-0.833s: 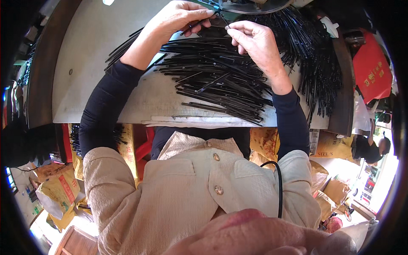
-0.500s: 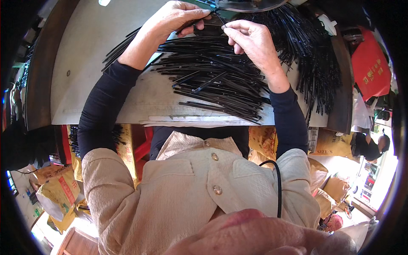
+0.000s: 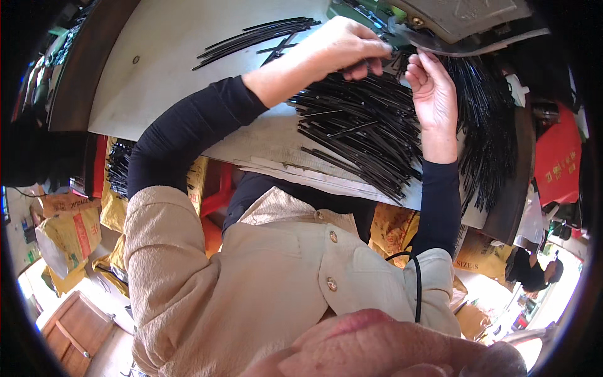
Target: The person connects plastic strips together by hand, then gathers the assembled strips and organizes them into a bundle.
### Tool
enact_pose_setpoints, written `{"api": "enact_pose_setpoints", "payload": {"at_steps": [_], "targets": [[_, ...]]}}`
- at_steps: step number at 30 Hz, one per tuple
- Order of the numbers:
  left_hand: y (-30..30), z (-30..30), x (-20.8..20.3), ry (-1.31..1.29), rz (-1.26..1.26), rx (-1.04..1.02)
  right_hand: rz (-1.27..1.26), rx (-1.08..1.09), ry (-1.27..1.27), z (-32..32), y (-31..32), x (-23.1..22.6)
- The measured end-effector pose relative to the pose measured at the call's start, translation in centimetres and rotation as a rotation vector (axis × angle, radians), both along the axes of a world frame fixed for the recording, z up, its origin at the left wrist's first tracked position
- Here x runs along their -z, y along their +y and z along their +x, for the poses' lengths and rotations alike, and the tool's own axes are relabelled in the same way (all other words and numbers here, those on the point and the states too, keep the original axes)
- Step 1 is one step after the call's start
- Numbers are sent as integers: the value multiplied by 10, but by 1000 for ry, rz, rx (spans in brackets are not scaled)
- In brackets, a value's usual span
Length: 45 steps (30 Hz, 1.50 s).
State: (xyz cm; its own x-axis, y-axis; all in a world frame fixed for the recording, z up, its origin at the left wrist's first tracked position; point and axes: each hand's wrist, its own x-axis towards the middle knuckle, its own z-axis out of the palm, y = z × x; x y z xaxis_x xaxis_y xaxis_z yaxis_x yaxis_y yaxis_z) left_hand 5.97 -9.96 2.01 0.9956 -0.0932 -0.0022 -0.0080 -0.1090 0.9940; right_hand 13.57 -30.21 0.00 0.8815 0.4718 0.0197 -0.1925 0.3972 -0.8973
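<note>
Black strips (image 3: 358, 108) lie near both hands (image 3: 434, 97), each part-curled; cannot tell what's held

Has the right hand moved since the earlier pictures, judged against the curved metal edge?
Yes. The right hand has moved toward the curved metal edge above it in the view; the gap between them is narrower than before.

This looks like a workshop: thin black strips (image 3: 361, 116) lie heaped in quantity on a pale bench (image 3: 157, 81), a metal machine (image 3: 461, 25) stands at its far side, and printed yellow sacks (image 3: 69, 242) sit lower down.
</note>
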Motion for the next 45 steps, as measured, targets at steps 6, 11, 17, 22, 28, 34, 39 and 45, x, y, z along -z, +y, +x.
{"api": "enact_pose_setpoints", "payload": {"at_steps": [6,11,17,22,28,34,39,45], "targets": [[17,-1,0,-219,584,25,-76,-78,10,-1,6,0],[86,-1,-5,-298,1147,-201,50,-17,-14,8,-1,6],[95,0,-5,-127,1121,-100,84,-40,20,6,-3,6],[95,4,-3,-35,976,-30,4,-24,-10,2,1,3],[99,10,22,-257,1036,-4,-69,-125,-39,0,3,-2],[104,15,17,-245,1001,51,-259,-300,-118,-10,6,-17],[77,6,-16,-200,963,-27,-605,-441,-363,-23,21,-27],[72,12,-20,-202,904,-64,-584,-449,-392,-24,26,-23]]}}
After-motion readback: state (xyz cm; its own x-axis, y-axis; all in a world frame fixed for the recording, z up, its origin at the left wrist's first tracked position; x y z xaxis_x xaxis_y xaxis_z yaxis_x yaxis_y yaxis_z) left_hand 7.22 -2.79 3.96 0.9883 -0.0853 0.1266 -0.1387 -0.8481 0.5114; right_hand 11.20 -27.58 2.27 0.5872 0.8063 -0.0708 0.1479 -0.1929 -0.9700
